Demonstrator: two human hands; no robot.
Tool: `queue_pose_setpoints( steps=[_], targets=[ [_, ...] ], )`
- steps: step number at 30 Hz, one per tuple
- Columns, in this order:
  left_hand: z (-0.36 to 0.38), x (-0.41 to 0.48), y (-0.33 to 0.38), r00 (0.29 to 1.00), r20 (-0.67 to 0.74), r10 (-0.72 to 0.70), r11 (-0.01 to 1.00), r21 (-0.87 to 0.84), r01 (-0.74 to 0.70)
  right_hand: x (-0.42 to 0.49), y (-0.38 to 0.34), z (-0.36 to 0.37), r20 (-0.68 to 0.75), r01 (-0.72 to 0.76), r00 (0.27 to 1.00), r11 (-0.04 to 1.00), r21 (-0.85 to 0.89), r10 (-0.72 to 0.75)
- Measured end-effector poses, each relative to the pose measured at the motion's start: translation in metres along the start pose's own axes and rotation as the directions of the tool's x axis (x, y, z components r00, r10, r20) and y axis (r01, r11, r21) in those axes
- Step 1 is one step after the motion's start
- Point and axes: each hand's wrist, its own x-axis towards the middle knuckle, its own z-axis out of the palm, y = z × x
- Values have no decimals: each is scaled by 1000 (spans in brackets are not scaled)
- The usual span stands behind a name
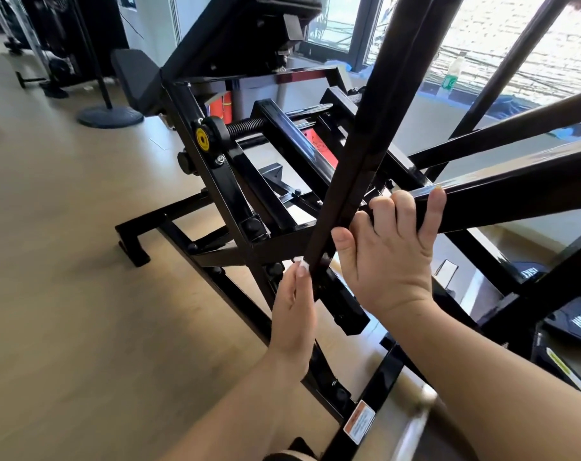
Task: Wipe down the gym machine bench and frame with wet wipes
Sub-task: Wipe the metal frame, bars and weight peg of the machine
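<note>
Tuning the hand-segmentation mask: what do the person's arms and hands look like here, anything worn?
Nothing worn that shows: no sleeves, gloves, watch or bracelet in view. The left hand has long nails with pale tips. The right hand shows no rings on the fingers that are visible.

Glossy blk machine frame (229,181): sq steel tubes crossing diagonally. Blk bench pad (132,78) tilted, upper left, far end.
</note>
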Motion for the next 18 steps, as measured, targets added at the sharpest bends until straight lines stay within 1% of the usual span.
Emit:
queue_pose_setpoints(
  steps=[3,5,6,7,9,11,13,15,17,18],
  targets=[
    [-4,-6,3,1000,-7,6,1000,-9,-6,0,-1,0,1,-3,1000,1000,4,3],
    [-9,-7,5,999,26,-46,997,-57,48,-1,0,-1,5,-1,1000,1000,9,1],
    [-14,-6,3,997,40,-69,996,-53,71,-1,0,-1,4,0,1000,1000,13,0],
    [-19,-7,4,996,52,-68,998,-15,69,-1,0,-1,1,1,1000,1000,16,-1],
    [-28,-7,-4,996,84,-20,990,143,8,-1,-1,-1,2,1,1000,1000,19,-2],
    [-32,-7,-12,990,117,84,938,327,-118,-2,-1,-1,4,0,1000,1000,19,0],
    [-36,-3,-17,973,93,212,856,462,-231,-3,-2,-1,1,-1,1000,1000,18,1],
    [-39,7,-19,938,104,331,757,564,-329,-4,-2,-2,4,-4,1000,1000,20,4],
    [-43,20,-20,911,159,381,674,627,-391,-4,-2,-1,1,-5,1000,1000,31,5],
    [-45,25,-20,903,178,390,647,645,-407,-3,-2,0,-2,-5,1000,999,32,5]
  ],
)
